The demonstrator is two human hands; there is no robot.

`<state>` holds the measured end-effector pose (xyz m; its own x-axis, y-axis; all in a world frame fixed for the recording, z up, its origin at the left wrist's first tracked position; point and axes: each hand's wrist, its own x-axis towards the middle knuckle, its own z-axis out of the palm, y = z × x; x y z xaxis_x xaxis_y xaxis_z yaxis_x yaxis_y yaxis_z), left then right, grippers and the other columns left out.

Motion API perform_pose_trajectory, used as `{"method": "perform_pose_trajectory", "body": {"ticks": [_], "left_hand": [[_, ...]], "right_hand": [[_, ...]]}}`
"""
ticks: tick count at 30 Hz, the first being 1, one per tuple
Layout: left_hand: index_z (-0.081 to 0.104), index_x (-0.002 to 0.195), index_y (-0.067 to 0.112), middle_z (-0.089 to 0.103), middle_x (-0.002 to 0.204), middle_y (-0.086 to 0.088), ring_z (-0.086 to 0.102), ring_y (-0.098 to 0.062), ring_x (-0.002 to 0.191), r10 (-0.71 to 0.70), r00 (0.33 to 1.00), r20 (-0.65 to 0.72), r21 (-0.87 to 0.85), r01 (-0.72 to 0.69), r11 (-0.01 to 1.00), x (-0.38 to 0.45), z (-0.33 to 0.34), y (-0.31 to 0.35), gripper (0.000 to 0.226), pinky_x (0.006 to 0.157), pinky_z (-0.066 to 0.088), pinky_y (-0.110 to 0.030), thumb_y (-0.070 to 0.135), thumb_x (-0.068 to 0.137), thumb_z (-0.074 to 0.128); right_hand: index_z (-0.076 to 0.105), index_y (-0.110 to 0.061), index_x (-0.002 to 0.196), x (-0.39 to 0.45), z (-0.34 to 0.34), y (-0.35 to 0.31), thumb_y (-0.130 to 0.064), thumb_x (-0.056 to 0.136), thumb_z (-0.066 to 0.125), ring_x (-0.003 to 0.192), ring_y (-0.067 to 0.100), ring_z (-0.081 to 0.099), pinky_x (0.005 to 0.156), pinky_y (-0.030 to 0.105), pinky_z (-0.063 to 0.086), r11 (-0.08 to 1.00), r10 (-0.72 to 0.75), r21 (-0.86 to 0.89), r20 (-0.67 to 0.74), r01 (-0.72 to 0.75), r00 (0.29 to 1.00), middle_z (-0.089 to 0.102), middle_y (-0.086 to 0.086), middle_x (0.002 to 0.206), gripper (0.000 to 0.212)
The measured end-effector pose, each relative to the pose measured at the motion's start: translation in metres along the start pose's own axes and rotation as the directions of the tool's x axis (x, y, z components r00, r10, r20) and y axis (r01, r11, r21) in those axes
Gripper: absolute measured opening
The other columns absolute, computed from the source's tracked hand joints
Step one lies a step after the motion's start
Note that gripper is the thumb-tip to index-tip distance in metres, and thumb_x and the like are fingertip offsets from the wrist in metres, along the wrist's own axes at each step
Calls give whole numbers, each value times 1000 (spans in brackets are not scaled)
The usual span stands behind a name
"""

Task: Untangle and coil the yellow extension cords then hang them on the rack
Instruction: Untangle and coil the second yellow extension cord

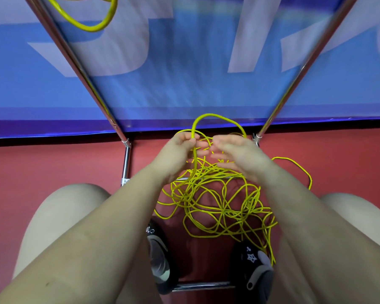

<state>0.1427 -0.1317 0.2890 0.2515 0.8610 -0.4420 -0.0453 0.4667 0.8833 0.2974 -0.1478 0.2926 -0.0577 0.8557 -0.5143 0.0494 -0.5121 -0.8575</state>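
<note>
While a raised loop is held between both hands, the tangled yellow extension cord (pixel 215 200) is seen heaped on the red floor (pixel 53 163) between the person's shoes

One end of the loop is pinched by the curled fingers of the left hand (pixel 180 150); the right hand (pixel 237 154) is held over the other end with fingers loosely bent, and whether the cord is gripped there cannot be told. A second yellow cord (pixel 97 20) is seen hanging at the upper left beside the chrome rack (pixel 83 69), whose uprights are set before a blue banner (pixel 184 84). Black shoes (pixel 160 255) are noted at the lower rail, touched by strands on the right side
</note>
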Motion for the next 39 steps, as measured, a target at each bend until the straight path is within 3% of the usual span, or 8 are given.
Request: {"method": "perform_pose_trajectory", "body": {"ticks": [3,10,14,18,21,26,34,39], "left_hand": [[47,91,16,63,94,-4,67,-16,77,-48,998,-37,-284,35,958,4,-3,6,18,58,57,-38,10,102,34],[44,84,15,62,98,-7,66,-21,86,-64,997,-49,-525,28,850,7,-8,11,20,61,56,-50,7,101,36],[43,84,15,63,99,-7,66,-22,88,-58,996,-68,-566,9,825,10,-12,12,18,68,53,-52,10,100,39],[48,102,15,63,101,-5,66,-19,87,-60,996,-72,-415,25,909,9,-12,11,8,63,56,-40,18,101,41],[49,114,17,63,102,0,61,-14,86,-61,998,-35,-12,60,998,7,-7,1,15,67,50,-27,20,100,43],[56,90,19,62,91,-2,59,-19,83,-124,962,242,425,10,905,0,-1,-22,12,83,46,-34,17,98,48],[47,83,21,57,73,1,54,-12,66,11,978,206,450,-105,887,3,5,-25,20,69,42,-28,4,94,53],[44,83,15,56,75,-2,63,-3,51,19,998,57,184,-30,983,2,5,-9,17,55,53,-21,7,98,46]], "right_hand": [[53,-15,122,-2,12,13,-24,86,65,97,16,62,87,31,47,931,-7,-358,163,66,987,63,3,105,39],[48,-17,119,-2,21,24,-14,85,67,84,15,59,74,20,45,919,-72,-373,167,131,983,58,5,93,39],[54,-17,85,-3,25,25,-11,90,59,66,6,55,56,5,41,913,-86,-377,195,156,977,58,1,78,10],[53,-21,78,0,18,16,-17,93,56,63,9,61,59,14,46,940,-135,-296,132,169,982,64,4,85,15],[59,-14,93,2,9,8,-20,93,55,54,4,64,57,15,49,981,-140,-136,-21,136,990,64,-3,77,7],[59,-9,109,3,-10,-3,-21,93,54,52,8,62,52,15,52,971,-28,227,-220,79,975,64,0,79,20],[59,-17,94,7,-13,-4,-27,95,50,60,5,67,60,20,54,902,-3,424,-187,83,982,68,-2,83,13],[54,-18,118,8,-10,3,-38,95,48,89,17,66,77,30,51,995,-39,-90,-46,34,998,66,5,107,31]]}}
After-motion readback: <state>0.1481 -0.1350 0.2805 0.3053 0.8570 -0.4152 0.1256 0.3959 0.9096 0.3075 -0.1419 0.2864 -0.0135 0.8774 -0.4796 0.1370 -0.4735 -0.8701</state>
